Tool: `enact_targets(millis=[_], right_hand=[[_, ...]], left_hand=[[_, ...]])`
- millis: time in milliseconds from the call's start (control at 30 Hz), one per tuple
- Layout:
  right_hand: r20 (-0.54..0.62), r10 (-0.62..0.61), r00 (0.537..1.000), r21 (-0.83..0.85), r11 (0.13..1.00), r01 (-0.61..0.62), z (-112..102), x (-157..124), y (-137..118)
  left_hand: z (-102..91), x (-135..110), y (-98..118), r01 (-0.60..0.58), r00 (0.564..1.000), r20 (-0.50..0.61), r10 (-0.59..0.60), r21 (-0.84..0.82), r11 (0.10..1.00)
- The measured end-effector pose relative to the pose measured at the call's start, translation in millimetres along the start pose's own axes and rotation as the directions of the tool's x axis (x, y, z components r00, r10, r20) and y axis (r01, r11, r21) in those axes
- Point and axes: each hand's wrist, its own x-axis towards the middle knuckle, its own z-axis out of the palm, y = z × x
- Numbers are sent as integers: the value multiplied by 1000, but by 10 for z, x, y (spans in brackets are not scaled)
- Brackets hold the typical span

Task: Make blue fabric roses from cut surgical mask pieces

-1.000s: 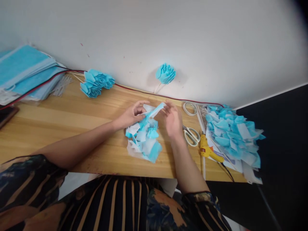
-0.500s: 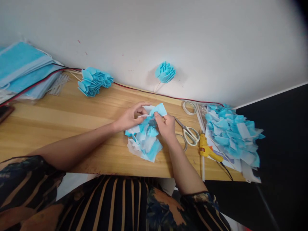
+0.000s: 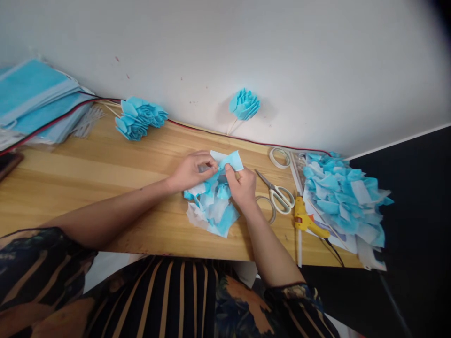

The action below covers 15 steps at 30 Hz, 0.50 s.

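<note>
Light-blue, squarish-ended strip of thin, cloth-like material: held above wooden bench, between fingertips of left hand and right hand. Flat blue end slanting up, corners crisp; middle bunched, fold detail too small to tell. White edge showing behind; cannot tell if same piece. Loose heap of light-blue and white crumpled fabric scraps: on bench below strip, overlapping, upper part partly hidden.

Black top with tan stripes at seven o'clock, blue-and-orange floral patch at six. Short left sleeve at eight and right sleeve at five, both striped and floral-printed. Left hand and right hand are bare.
</note>
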Motion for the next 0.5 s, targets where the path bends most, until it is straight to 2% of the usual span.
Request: enact_targets(millis=[133,267,400,500], right_hand=[[1,100,995,38,994,-100,28,1,21],[28,192,981,172,966,-194,56,10,57],[22,315,949,308,901,-306,72,42,118],[62,377,924,419,831,-367,80,62,134]], left_hand=[[1,-2,-18,53,998,-14,-54,-67,996],[0,-6,-10,117,993,4,-117,-105,988],[-12,-9,-2,165,986,6,-166,-110,980],[-25,-9,2,181,983,34,-178,-117,977]])
